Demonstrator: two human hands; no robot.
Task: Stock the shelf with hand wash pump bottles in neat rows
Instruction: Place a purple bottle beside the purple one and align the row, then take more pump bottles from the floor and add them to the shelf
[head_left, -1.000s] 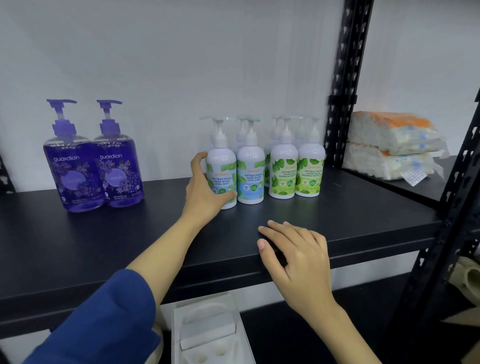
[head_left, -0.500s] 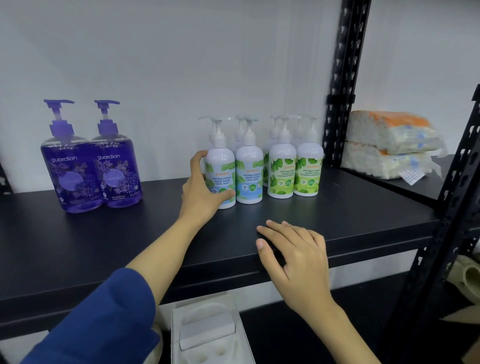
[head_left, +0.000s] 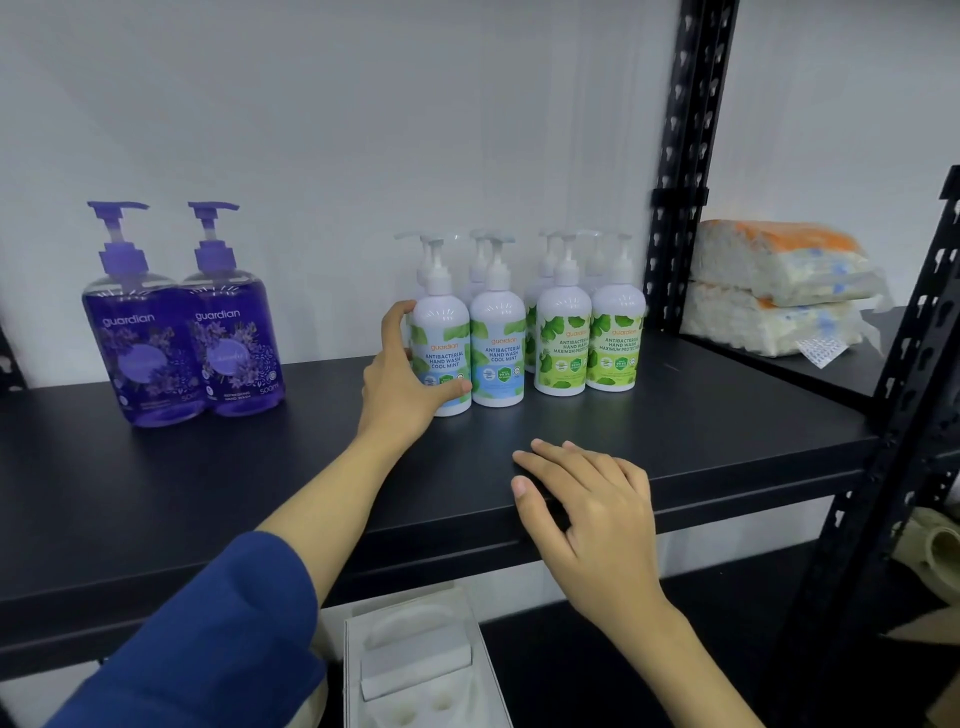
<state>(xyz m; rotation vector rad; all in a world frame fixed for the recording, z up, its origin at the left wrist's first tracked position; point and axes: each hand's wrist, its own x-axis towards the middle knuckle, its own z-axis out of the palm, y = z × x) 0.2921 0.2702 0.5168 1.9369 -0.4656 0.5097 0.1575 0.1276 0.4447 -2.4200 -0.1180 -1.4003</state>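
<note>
Black shelf (head_left: 675, 415), white leaf-labelled bottles (head_left: 530, 343)

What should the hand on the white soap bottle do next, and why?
Probably let go. The left hand grips the front cool mint bottle, which already stands upright on the shelf, level with and close beside its twin in the front row. The right hand just rests on the shelf edge. Releasing slowly should keep the row neat.
</note>
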